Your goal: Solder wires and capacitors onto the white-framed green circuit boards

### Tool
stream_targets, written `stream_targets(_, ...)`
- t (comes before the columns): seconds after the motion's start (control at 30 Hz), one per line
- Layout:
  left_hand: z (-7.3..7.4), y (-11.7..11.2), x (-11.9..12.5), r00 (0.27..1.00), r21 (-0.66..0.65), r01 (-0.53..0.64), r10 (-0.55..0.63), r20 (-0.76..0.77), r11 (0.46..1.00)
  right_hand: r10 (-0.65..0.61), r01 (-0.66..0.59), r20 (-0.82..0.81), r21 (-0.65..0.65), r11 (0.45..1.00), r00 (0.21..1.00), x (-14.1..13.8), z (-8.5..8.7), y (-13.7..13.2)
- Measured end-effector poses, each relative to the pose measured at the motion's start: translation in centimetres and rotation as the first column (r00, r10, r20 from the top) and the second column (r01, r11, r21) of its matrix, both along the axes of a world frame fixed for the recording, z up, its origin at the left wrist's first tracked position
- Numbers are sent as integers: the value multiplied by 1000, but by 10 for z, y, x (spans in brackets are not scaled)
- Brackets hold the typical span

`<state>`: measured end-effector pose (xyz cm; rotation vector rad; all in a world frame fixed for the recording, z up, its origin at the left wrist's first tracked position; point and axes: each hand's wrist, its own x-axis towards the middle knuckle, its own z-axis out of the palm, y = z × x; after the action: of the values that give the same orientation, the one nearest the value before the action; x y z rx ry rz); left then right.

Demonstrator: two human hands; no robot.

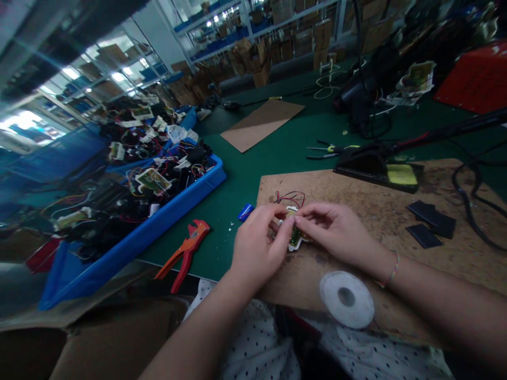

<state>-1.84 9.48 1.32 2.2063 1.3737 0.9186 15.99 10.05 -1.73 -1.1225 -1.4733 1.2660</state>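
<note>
Both hands meet over a small white electronic part with a green circuit board (295, 238), held just above a worn brown work board (396, 237). My left hand (259, 245) grips the part from the left, fingers curled round it. My right hand (336, 229) pinches its top edge from the right. Thin red and black wires (291, 198) run from the part onto the board. A small blue cylinder (245, 212) lies on the green mat just left of my left hand.
A blue bin (190, 200) of wired parts stands at left. Orange-red wire strippers (186, 253) lie near the mat's front edge. A white spool (346, 299) sits by my right wrist. Black pads (430, 224), a soldering iron stand (376, 166), pliers (328, 150) and a cardboard sheet (261, 124) lie beyond.
</note>
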Motion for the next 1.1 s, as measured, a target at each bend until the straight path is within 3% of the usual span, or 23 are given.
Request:
stream_targets(0.1,2,3,-2,997,22,50,-48,-51,999,16,-29,134,94,995,991,3,-2,-1)
stream_targets(0.23,1,4,-8,996,-159,73,-79,-29,985,24,-149,346,340,929,938,10,-3,2)
stream_targets(0.3,-2,5,-9,995,-244,94,-101,-16,965,45,-218,397,404,888,917,13,-2,3)
stream_targets(0.4,-5,6,-10,992,-310,99,-117,-38,946,63,-242,403,411,879,913,14,0,4)
stream_targets(0.5,1,6,-15,988,-301,36,-80,-134,953,62,-190,360,331,924,931,11,2,3)
stream_targets(0.57,9,3,-29,971,-245,-65,4,-240,967,55,-129,294,239,962,954,9,3,2)
stream_targets(0.63,16,-3,-53,913,-158,-237,164,-372,959,38,-74,221,156,985,974,7,3,1)
stream_targets(0.73,15,-16,-102,719,-57,-499,377,-583,864,9,-22,148,91,996,989,7,2,1)
stream_targets(0.83,3,-27,-147,543,-78,-643,381,-749,762,-2,-8,115,80,997,993,7,0,1)
stream_targets(0.9,-6,-29,-165,476,-108,-689,334,-814,717,-2,-7,108,81,997,994,6,-2,1)
stream_targets(1.0,-12,-23,-177,409,-103,-718,298,-862,689,-10,3,88,82,997,996,5,-2,1)
stream_targets(1.1,-13,-16,-182,400,-111,-723,282,-872,682,-23,17,73,83,996,997,4,-2,1)
